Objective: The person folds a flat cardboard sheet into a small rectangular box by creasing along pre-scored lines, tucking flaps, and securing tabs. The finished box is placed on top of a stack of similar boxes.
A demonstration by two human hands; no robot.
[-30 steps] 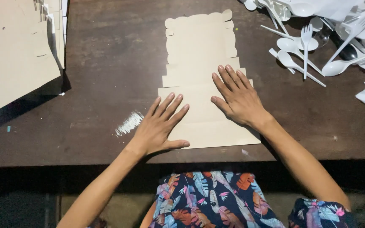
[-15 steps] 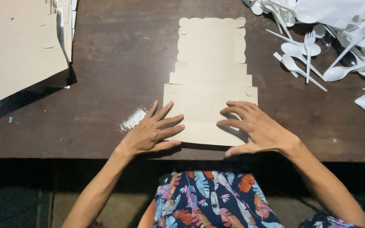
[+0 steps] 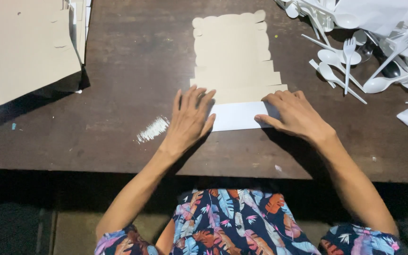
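Head view: both hands press flat, fingers spread, on the folded near flap of the tan paper sheet (image 3: 234, 56) mid-surface, left hand (image 3: 190, 118), right hand (image 3: 296, 113). Uneven pressure could skew the crease or tear it.

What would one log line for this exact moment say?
left hand: flat on folded white flap | right hand: pressing flap's right end | tan paper cutout: on wooden table | white plastic cutlery: right
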